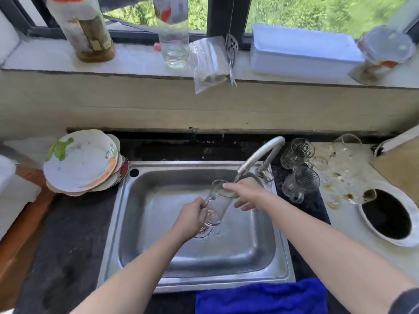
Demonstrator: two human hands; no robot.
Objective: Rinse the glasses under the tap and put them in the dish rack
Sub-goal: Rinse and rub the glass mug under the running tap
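Note:
A clear glass mug (217, 205) is tilted over the steel sink (158, 257), its mouth just under the spout of the tap (258, 157). My left hand (190, 217) grips the mug by its handle and lower body. My right hand (246, 193) is at the rim, with fingers reaching into the mouth of the glass. Several more glasses (299, 171) lie and stand on the counter to the right of the tap, some with brown residue (335, 177). No dish rack shows in the head view.
A stack of plates (84, 162) sits left of the sink. A blue cloth (263, 298) hangs at the front edge. At right are a dark-filled white bowl (390, 214) and a wooden board (401, 166). Bottles, a bag and a white box line the window sill (136, 60).

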